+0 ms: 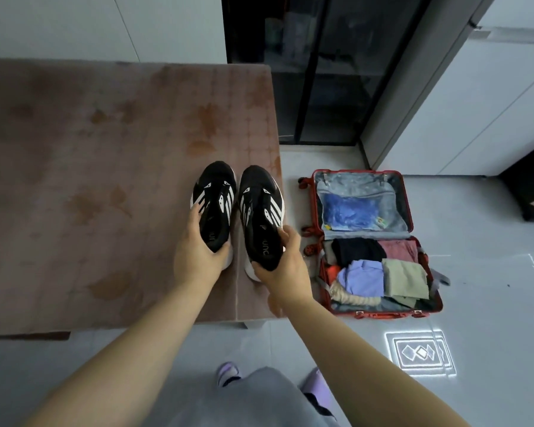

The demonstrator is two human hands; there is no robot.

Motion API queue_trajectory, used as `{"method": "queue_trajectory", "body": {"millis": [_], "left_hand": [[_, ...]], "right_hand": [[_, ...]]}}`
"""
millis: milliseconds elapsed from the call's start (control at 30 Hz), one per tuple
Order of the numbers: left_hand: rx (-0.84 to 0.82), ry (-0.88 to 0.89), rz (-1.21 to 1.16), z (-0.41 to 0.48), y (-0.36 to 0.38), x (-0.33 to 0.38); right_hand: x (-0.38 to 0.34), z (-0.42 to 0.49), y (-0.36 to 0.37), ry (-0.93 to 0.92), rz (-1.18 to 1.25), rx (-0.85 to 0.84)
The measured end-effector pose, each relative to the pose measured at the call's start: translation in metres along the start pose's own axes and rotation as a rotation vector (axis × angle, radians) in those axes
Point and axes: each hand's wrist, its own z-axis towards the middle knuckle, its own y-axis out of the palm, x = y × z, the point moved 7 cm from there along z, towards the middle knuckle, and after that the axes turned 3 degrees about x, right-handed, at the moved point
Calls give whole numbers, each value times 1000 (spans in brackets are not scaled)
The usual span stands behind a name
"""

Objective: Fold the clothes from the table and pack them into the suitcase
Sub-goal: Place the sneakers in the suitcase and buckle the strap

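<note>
Two black sneakers with white stripes stand side by side near the right end of the table [74,149], which is covered in a brown leaf-patterned cloth. My left hand [198,251] grips the heel of the left sneaker [217,192]. My right hand [282,260] grips the heel of the right sneaker [259,204]. On the floor to the right lies a red suitcase [313,204], opened flat. Its near half holds several folded clothes [379,272] in black, pink, lilac, olive and cream. Its far half has a zipped grey liner with a blue bag behind it.
A dark glass-fronted cabinet [321,72] stands behind the table's right end. White cupboards [475,103] line the right side. The floor is grey tile with a bright projected pattern [420,352] near my feet, which wear lilac slippers [228,371].
</note>
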Motion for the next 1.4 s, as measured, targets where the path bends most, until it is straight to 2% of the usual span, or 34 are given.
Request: {"method": "queue_trajectory", "body": {"millis": [133, 267, 433, 567, 733, 1067, 1267, 1400], "left_hand": [[51, -98, -118, -8, 6, -12], [79, -189, -96, -6, 8, -15], [66, -120, -58, 2, 1, -10], [36, -106, -153, 11, 7, 22], [24, -84, -265, -1, 46, 81], [-43, -82, -293, -85, 171, 172], [-126, -111, -252, -131, 242, 203], [-197, -129, -195, -141, 274, 209]], "right_hand": [[-1, 4, 6, -9, 52, 88], [4, 7, 14, 73, 65, 111], [10, 5, -14, 185, 278, 206], [22, 9, -48, 243, 437, 324], [50, 9, -98, 280, 516, 413], [143, -3, -245, 297, 445, 405], [209, -19, -317, 350, 356, 414], [238, -21, -337, 377, 328, 387]]}}
